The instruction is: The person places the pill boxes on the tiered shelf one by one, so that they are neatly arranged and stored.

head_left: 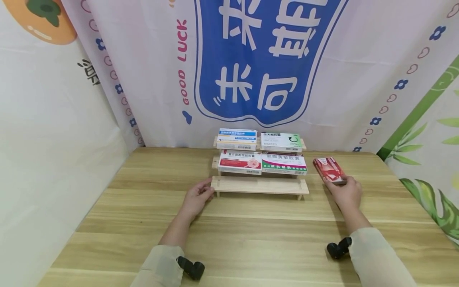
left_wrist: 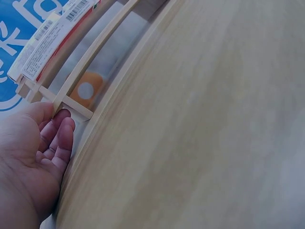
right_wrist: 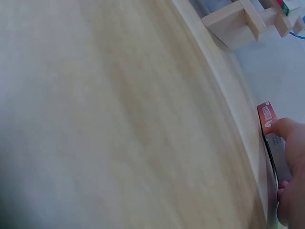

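Backdrop: white printed cloth banner (head_left: 150, 67) with a large blue emblem hangs behind the table.
Table: light wooden plank tabletop (head_left: 251, 239); both forearms lie over it.
Rack: pale three-step wooden display rack (head_left: 259, 185) at the far middle of the table; its lowest step is bare.
Boxes on rack: four flat cardboard medicine boxes; blue-and-white box (head_left: 236, 136) and green-and-white box (head_left: 281, 140) on the top step, red-and-white box (head_left: 240, 161) and green-banded box (head_left: 284, 162) on the middle step.
Red box: small red-and-white medicine carton (head_left: 329, 170) lies on the table just right of the rack, apart from it.
Right hand (head_left: 346, 194): thumb and fingers pinch the carton's near end.
Left hand (head_left: 197, 198): fingers relaxed, holding nothing, fingertips (left_wrist: 64, 121) touching the rack's left end.
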Demonstrator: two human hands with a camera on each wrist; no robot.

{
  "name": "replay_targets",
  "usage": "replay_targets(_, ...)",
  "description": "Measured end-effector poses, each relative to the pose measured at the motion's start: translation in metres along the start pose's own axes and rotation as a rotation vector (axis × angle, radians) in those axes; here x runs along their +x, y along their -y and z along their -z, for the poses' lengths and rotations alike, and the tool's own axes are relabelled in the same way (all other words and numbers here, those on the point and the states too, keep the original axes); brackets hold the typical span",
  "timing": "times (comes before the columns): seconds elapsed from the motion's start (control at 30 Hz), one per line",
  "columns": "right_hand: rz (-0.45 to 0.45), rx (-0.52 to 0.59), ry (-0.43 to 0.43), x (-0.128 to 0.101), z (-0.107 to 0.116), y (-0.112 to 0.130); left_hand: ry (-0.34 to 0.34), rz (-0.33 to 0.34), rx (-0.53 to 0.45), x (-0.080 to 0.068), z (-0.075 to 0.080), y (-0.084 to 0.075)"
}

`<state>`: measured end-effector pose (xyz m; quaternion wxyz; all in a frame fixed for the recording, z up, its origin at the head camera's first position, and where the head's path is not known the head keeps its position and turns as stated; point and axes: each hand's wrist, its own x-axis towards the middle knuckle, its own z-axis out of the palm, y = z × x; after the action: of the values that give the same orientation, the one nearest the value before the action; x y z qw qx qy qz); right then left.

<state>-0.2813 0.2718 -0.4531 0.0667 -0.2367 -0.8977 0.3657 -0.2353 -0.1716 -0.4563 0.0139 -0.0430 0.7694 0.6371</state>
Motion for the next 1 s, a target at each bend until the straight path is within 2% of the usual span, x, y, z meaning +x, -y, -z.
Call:
replay_targets(0.2, 0.003, 0.06, -0.016, -0.003, 0.008, -0.007, 0.003, 0.006, 0.012, -0.002, 0.0, 0.002)
replay_targets(0.43, 0.043, 0.112, -0.042, -0.006, 0.029, -0.008, -0.007, 0.0, 0.018, -0.001, -0.001, 0.002)
replay_targets(0.6, 0.07, 0.167, -0.008, -0.015, 0.049, 0.002, -0.005, 0.003, 0.038, 0.0, -0.001, 0.002)
replay_targets(0.8, 0.189, 0.2, 0.002, -0.034, 0.07, 0.025, -0.001, 0.004, 0.039, 0.001, 0.0, 0.002)
replay_targets(1.0, 0.287, 0.164, -0.018, -0.048, 0.077, 0.042, -0.011, -0.014, 0.014, 0.002, -0.001, 0.002)
